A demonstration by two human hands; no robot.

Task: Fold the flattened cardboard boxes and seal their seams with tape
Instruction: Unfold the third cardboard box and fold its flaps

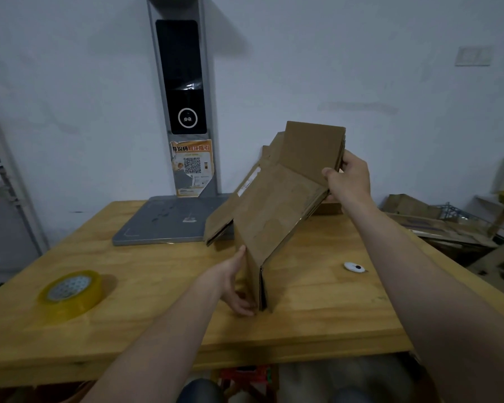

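Gripping the tilted cardboard box (274, 210), left hand (236, 286) clasps its near end, right hand (349, 175) its far flap.

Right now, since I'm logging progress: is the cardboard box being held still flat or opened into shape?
Still flattened: the cardboard box is tilted, its panels pressed together, gripped by the right hand high and the left hand at its low end.
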